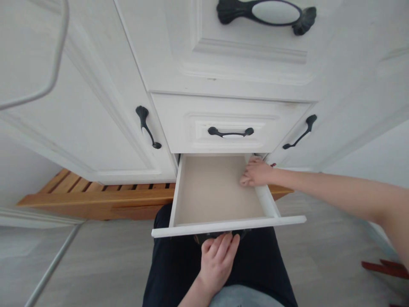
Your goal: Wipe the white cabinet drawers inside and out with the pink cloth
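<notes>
A white drawer (220, 187) is pulled out of the white cabinet, and nothing lies on its pale bottom. My left hand (217, 262) is at the outer side of the drawer front, its fingers curled round the dark handle (204, 238), which is mostly hidden. Over the drawer's right side wall, near the back, is my right hand (255, 172). Its fingers are bent and closed on or against that side, with what they hold, perhaps a cloth, hard to make out.
Above the drawer is a closed drawer with a dark handle (230, 133). Cabinet doors with handles (147, 128) flank it. A slatted wooden platform (96, 200) lies beneath. Red wooden pieces (385, 268) are at the lower right, and a white curved rod (59, 51) hangs upper left.
</notes>
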Demonstrator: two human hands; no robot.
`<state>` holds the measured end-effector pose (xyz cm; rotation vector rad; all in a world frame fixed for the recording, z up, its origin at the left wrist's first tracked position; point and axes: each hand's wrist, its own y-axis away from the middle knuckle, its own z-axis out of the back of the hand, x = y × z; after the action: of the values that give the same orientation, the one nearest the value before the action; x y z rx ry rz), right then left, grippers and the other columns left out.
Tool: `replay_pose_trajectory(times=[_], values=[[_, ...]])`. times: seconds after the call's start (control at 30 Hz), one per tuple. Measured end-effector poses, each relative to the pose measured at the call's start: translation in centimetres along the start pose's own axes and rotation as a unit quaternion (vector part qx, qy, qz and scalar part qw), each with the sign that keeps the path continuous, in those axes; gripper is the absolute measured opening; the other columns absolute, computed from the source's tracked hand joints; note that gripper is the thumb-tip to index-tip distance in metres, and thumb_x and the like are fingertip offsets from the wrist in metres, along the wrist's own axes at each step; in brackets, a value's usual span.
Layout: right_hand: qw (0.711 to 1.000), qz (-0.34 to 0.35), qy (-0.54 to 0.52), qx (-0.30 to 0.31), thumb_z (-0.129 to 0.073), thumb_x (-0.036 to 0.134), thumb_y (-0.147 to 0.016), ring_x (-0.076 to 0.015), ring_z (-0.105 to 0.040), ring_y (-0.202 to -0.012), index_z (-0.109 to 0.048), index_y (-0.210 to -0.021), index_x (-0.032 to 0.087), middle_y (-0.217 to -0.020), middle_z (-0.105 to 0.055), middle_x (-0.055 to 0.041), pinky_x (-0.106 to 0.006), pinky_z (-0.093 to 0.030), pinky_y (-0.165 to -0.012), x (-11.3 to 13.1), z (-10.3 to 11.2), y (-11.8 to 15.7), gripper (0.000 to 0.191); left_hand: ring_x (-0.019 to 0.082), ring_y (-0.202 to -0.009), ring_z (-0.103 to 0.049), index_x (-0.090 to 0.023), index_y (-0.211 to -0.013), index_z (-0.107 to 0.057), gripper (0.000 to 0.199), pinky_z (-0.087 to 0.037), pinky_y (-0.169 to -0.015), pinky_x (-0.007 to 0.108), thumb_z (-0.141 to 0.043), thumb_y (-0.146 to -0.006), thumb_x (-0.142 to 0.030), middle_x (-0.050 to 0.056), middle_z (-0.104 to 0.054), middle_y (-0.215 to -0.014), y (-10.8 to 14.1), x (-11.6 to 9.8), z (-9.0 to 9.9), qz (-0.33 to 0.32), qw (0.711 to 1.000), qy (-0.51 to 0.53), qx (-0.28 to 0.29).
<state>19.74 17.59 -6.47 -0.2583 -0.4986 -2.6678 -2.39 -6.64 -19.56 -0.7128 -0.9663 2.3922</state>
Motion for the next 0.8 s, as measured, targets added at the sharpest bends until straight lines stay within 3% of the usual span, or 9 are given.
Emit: replay_pose_trajectory(times=[0.1, 0.17, 0.23, 0.3, 0.37, 0.5, 0.57, 0.67, 0.8], values=[[0.991, 0.076, 0.036, 0.107, -0.072, 0.024, -0.067, -0.0200, -0.061, -0.076, -0.060, -0.053, 0.023, -0.061, -0.065, -0.0013, -0.036, -0.040, -0.091, 0.6, -1.8, 4.9, 0.018, 0.014, -0.096, -0.067, -0.023, -0.124, -0.070, 0.034, -0.037, -0.086, 0.033, -0.058, -0.093, -0.014, 0.002, -0.077, -0.102, -0.1, 0.0, -0.3, -0.008, 1.000, 0.010, -0.009], [0.981, 0.100, 0.034, 0.165, -0.066, 0.026, -0.071, -0.0183, -0.058, -0.064, -0.063, -0.056, 0.025, -0.057, -0.064, 0.0005, -0.033, -0.041, -0.082, 1.0, -2.5, 6.6, 0.016, 0.013, -0.095, -0.067, -0.022, -0.121, -0.071, 0.031, -0.036, -0.085, 0.033, -0.057, -0.095, -0.014, 0.002, -0.078, -0.100, -0.4, 0.0, -0.2, -0.008, 1.000, 0.019, -0.013], [0.982, 0.075, 0.009, 0.174, -0.065, 0.029, -0.076, -0.0178, -0.059, -0.062, -0.070, -0.068, 0.028, -0.063, -0.069, 0.0014, -0.030, -0.042, -0.073, 1.3, -2.3, 6.5, 0.009, 0.014, -0.094, -0.068, -0.022, -0.119, -0.072, 0.030, -0.037, -0.086, 0.033, -0.056, -0.094, -0.014, 0.002, -0.078, -0.099, -0.7, -0.2, -0.1, 0.001, 1.000, 0.026, -0.018], [0.993, 0.018, -0.010, 0.119, -0.062, 0.034, -0.083, -0.0195, -0.065, -0.071, -0.075, -0.087, 0.028, -0.080, -0.075, -0.0013, -0.029, -0.043, -0.070, 1.5, -1.6, 4.9, 0.015, 0.014, -0.094, -0.068, -0.022, -0.117, -0.073, 0.030, -0.037, -0.086, 0.033, -0.057, -0.093, -0.014, 0.002, -0.078, -0.099, -0.7, -0.4, -0.3, 0.014, 0.999, 0.031, -0.032], [0.999, -0.045, 0.001, 0.014, -0.049, 0.038, -0.094, -0.0248, -0.068, -0.087, -0.072, -0.109, 0.023, -0.100, -0.076, -0.0096, -0.031, -0.046, -0.076, 1.9, -0.7, 2.2, 0.031, 0.014, -0.093, -0.068, -0.022, -0.116, -0.073, 0.030, -0.038, -0.085, 0.034, -0.057, -0.092, -0.014, 0.002, -0.078, -0.097, -0.4, -0.5, -0.9, 0.020, 0.998, 0.032, -0.058], [0.981, -0.124, 0.030, -0.148, -0.040, 0.036, -0.100, -0.0377, -0.057, -0.123, -0.054, -0.138, 0.014, -0.132, -0.062, -0.0247, -0.045, -0.044, -0.096, 2.4, -0.4, -4.0, 0.046, 0.015, -0.090, -0.068, -0.022, -0.114, -0.074, 0.030, -0.038, -0.082, 0.035, -0.058, -0.090, -0.015, 0.002, -0.078, -0.095, 0.4, -0.5, -2.0, 0.024, 0.995, 0.023, -0.095], [0.973, -0.136, 0.020, -0.185, -0.042, 0.033, -0.101, -0.0391, -0.048, -0.134, -0.053, -0.140, 0.015, -0.141, -0.056, -0.0251, -0.049, -0.041, -0.103, 2.6, -1.3, -6.7, 0.045, 0.015, -0.087, -0.068, -0.023, -0.111, -0.075, 0.029, -0.038, -0.079, 0.034, -0.059, -0.089, -0.015, 0.002, -0.077, -0.093, 0.5, -0.4, -2.3, 0.017, 0.994, 0.016, -0.107], [0.964, -0.165, -0.021, -0.206, -0.037, 0.026, -0.101, -0.0415, -0.051, -0.131, -0.058, -0.133, 0.009, -0.133, -0.059, -0.0308, -0.056, -0.043, -0.101, 3.7, -3.8, -9.6, 0.042, 0.014, -0.082, -0.067, -0.023, -0.106, -0.077, 0.025, -0.038, -0.077, 0.034, -0.060, -0.089, -0.015, 0.002, -0.077, -0.087, 0.1, -0.7, -2.5, 0.024, 0.990, 0.013, -0.136], [0.962, -0.145, -0.101, -0.207, -0.039, 0.021, -0.099, -0.0391, -0.051, -0.131, -0.057, -0.132, 0.009, -0.135, -0.057, -0.0294, -0.058, -0.041, -0.103, 7.7, -7.3, -12.9, 0.040, 0.014, -0.081, -0.067, -0.023, -0.103, -0.077, 0.023, -0.037, -0.077, 0.034, -0.058, -0.093, -0.015, 0.002, -0.076, -0.084, -0.2, -1.0, -2.7, 0.058, 0.987, 0.023, -0.146]])
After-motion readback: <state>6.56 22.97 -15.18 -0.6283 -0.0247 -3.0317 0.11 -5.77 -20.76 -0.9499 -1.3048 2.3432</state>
